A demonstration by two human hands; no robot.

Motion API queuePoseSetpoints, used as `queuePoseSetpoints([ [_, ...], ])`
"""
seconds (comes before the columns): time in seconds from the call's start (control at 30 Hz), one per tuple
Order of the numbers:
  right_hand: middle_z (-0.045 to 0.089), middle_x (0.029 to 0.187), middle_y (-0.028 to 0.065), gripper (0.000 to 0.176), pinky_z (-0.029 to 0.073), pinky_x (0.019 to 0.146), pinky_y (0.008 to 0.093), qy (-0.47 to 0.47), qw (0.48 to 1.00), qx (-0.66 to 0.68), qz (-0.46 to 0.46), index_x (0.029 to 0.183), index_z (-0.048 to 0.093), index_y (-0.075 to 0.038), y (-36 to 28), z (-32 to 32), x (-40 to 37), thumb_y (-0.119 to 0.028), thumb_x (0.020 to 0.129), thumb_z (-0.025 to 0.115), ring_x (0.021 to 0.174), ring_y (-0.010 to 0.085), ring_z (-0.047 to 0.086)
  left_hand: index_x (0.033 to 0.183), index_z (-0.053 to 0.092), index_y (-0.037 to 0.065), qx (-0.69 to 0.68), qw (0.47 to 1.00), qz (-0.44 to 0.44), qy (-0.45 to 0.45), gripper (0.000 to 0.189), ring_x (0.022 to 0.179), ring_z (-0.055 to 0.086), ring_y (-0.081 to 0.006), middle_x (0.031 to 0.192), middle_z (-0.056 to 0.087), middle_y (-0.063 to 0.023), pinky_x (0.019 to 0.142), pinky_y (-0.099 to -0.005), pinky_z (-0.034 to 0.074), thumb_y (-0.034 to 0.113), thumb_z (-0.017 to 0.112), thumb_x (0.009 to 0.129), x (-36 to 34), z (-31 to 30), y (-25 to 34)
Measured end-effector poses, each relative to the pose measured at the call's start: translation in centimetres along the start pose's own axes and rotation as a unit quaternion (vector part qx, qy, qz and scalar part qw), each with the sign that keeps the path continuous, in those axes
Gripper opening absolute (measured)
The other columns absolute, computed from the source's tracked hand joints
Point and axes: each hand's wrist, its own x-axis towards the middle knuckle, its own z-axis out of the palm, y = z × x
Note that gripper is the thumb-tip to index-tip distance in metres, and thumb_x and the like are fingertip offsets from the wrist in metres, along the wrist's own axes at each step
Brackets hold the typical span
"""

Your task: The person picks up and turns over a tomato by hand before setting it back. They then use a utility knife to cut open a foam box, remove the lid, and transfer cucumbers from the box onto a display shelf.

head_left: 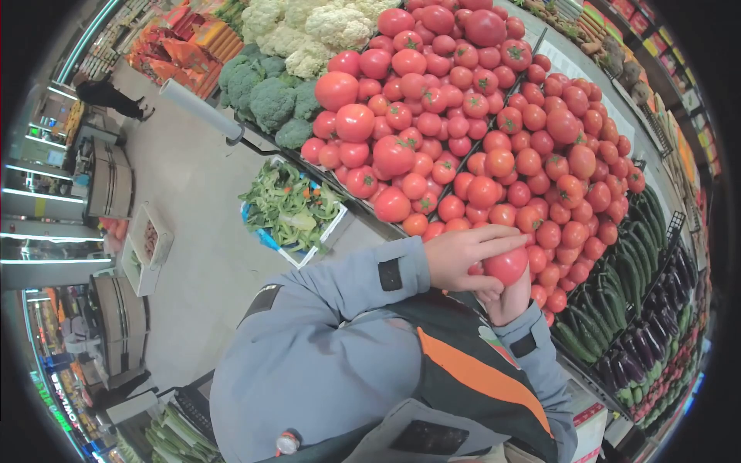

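Observation:
A large red tomato (507,265) is held between my two hands, close to my body at the near edge of the tomato heap (494,162). My left hand (471,258) comes from the left, its fingers stretched over the top of the tomato and its thumb side near a smaller red one. Below and to the right, my right hand (513,299) supports the same tomato, with most of its fingers hidden behind it. Around them lie many loose tomatoes, some with green stems.
Broccoli (272,104) and cauliflower (340,27) lie beyond the tomatoes at upper left. Cucumbers (633,255) and eggplants (652,328) are to the right. A crate of leafy greens (293,210) stands on the floor. A person (108,94) is far off at upper left.

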Motion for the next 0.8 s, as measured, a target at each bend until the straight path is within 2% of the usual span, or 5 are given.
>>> queuePoseSetpoints([
  [0.1, 0.028, 0.042, 0.0021, 0.067, 0.026, 0.032, 0.0212, 0.039, 0.997, -0.024, -0.057, 0.126, 0.055, -0.007, -0.2, 1.3, -0.8, -0.062, 0.094, 0.034, 0.032, 0.0108, 0.027, 0.153, 0.028, 0.018, 0.007, 0.998, -0.052, -0.025, 0.086, 0.139, 0.039, -0.0282, 0.154, 0.033, -0.0112, 0.096, -0.0408, 0.049, 0.038, 0.072, 0.083, -0.3, 0.1, -0.1],
  [0.2, 0.064, 0.120, 0.0142, 0.068, 0.057, 0.053, 0.0286, -0.214, 0.976, 0.017, -0.023, 0.146, 0.039, -0.011, 0.3, -3.5, 1.8, -0.057, 0.097, 0.042, 0.085, 0.0253, 0.071, 0.150, 0.034, 0.023, 0.057, 0.996, -0.071, 0.025, 0.087, 0.120, 0.055, -0.0288, 0.146, 0.043, -0.0036, 0.081, -0.0413, 0.054, 0.034, 0.076, 0.074, -0.6, 0.7, -1.1],
  [0.3, 0.053, 0.057, 0.0043, 0.064, 0.031, 0.036, 0.0200, -0.105, 0.993, -0.029, -0.036, 0.137, 0.049, -0.010, 0.7, -2.1, 0.9, -0.059, 0.098, 0.037, 0.038, 0.0091, 0.038, 0.148, 0.039, 0.027, 0.078, 0.993, -0.087, 0.026, 0.080, 0.119, 0.056, -0.0231, 0.138, 0.051, 0.0000, 0.071, -0.0417, 0.055, 0.041, 0.074, 0.077, -0.6, -0.3, -1.1],
  [0.4, 0.060, 0.059, 0.0074, 0.059, 0.033, 0.036, 0.0195, -0.132, 0.988, -0.055, -0.050, 0.109, 0.060, -0.006, 0.5, -2.4, 0.8, -0.057, 0.100, 0.034, 0.038, 0.0097, 0.042, 0.146, 0.043, 0.027, 0.080, 0.992, -0.079, 0.052, 0.084, 0.107, 0.059, -0.0215, 0.122, 0.058, -0.0024, 0.069, -0.0385, 0.053, 0.040, 0.080, 0.071, -0.7, -0.5, -1.5],
  [0.8, 0.070, 0.105, 0.0078, 0.064, 0.041, 0.047, 0.0241, -0.155, 0.983, -0.102, -0.012, 0.129, 0.057, -0.006, 0.0, -4.5, 1.8, -0.059, 0.097, 0.038, 0.050, 0.0138, 0.052, 0.140, 0.050, 0.014, 0.088, 0.993, 0.077, -0.014, 0.067, 0.105, 0.058, -0.0296, 0.120, 0.052, -0.0136, 0.074, -0.0407, 0.057, 0.033, 0.079, 0.082, 1.0, -2.7, -2.7],
])
